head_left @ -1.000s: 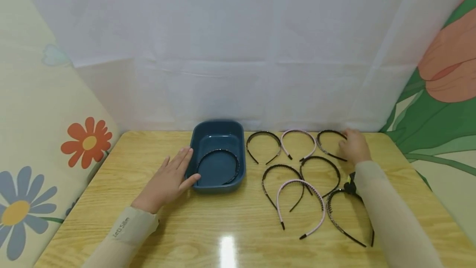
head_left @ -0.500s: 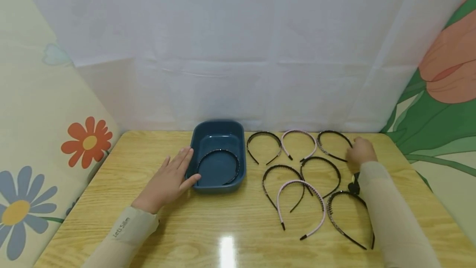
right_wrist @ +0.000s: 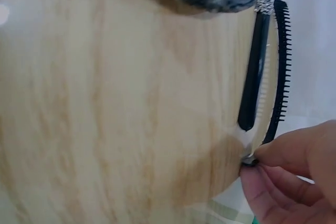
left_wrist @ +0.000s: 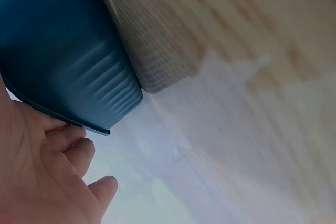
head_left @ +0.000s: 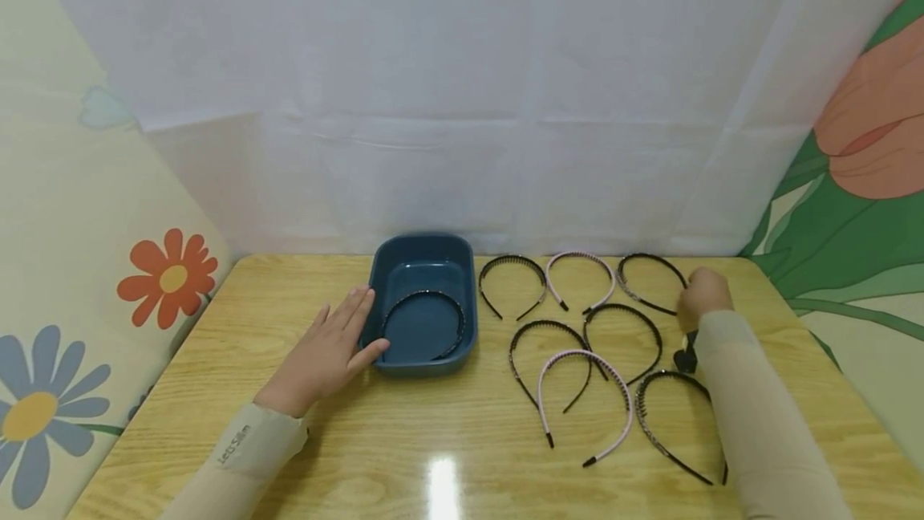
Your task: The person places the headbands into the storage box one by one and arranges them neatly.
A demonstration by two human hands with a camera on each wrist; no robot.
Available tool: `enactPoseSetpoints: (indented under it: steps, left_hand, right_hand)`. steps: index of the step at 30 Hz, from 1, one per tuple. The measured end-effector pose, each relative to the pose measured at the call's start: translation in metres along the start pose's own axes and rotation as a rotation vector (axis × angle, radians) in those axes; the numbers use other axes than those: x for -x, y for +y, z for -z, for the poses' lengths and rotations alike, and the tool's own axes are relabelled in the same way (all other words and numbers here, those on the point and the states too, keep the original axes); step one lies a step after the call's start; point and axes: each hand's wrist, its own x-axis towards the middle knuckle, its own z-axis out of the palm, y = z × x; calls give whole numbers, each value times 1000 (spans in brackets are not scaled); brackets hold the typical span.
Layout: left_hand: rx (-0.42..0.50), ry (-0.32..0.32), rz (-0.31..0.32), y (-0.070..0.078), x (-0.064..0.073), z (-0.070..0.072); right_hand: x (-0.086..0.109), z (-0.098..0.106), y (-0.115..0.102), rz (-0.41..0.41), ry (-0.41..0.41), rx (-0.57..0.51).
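Note:
My left hand (head_left: pixel 325 351) rests on the left rim of a deep blue rectangular bin (head_left: pixel 423 369), its fingers straight over the edge. In the left wrist view, fingertips (left_wrist: pixel 81 153) touch the bin's rim. One black headband (head_left: pixel 426 292) lies inside the bin. At the back right of the table, my right hand (head_left: pixel 706 295) pinches a black toothed headband (head_left: pixel 650 255) at its right side. The right wrist view shows the thumb (right_wrist: pixel 283 148) and forefinger meeting on a small dark, shiny bit of that headband (right_wrist: pixel 284 61).
Other headbands lie on the wooden table (head_left: pixel 361 456) right of the bin: a black one (head_left: pixel 512 258) and a pink one (head_left: pixel 580 253) at the back, a second pink one (head_left: pixel 577 351) overlapping a black one, and a black one (head_left: pixel 671 374) near my right forearm. White sheeting (head_left: pixel 404 103) hangs behind.
My right hand has shifted right and slightly nearer along the back-right headband, which has moved slightly right. The left hand, the bin and the other headbands look nearly unchanged.

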Motion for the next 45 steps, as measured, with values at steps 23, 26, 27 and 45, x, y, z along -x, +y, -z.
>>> enactPoseSetpoints:
  steps: [23,26,27,45]
  left_hand:
    - [12,-3,2,-1,-5,9]
    - [14,-6,2,-1,-5,8]
    - [16,-5,2,-2,-4,7]
    - [30,-9,4,-2,-3,3]
  right_hand:
    - [-12,23,6,-255,-64,-435]
    - [-11,24,3,-296,-92,-602]
    - [-11,25,3,-303,-103,-643]
    - [6,40,1,-355,-250,-900]
